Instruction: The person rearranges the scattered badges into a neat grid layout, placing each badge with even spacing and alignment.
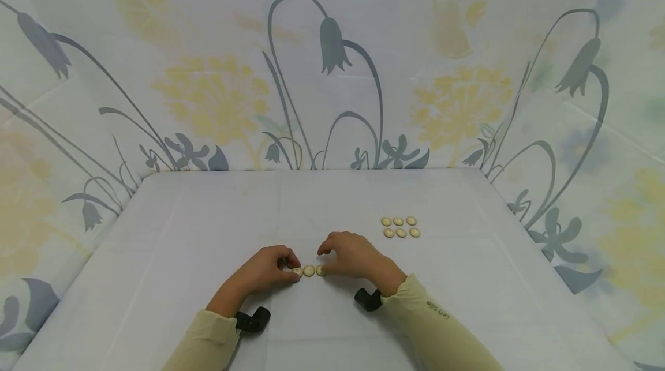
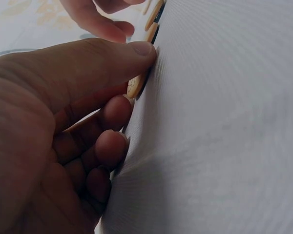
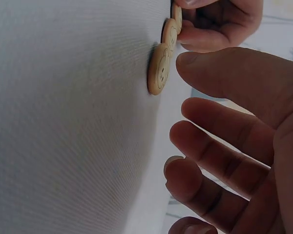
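Note:
Three round wooden buttons lie in a short row on the white table. At the row's left end, my left hand (image 1: 270, 269) pinches the left button (image 1: 298, 271) between thumb and fingers, and this button (image 2: 132, 87) shows under the thumb in the left wrist view. The middle button (image 1: 309, 270) lies between the two hands, touched by neither. My right hand (image 1: 353, 255) hovers over the right button (image 1: 320, 270) with its fingers loosely bent and apart. In the right wrist view a small gap separates the right thumb from that button (image 3: 159, 69).
Several more wooden buttons (image 1: 398, 221) lie in two rows, farther back and to the right. A white cloth covers the table (image 1: 208, 209). Flower-patterned cloth (image 1: 332, 100) rises behind it and at both sides. Each wrist carries a black camera (image 1: 254, 320).

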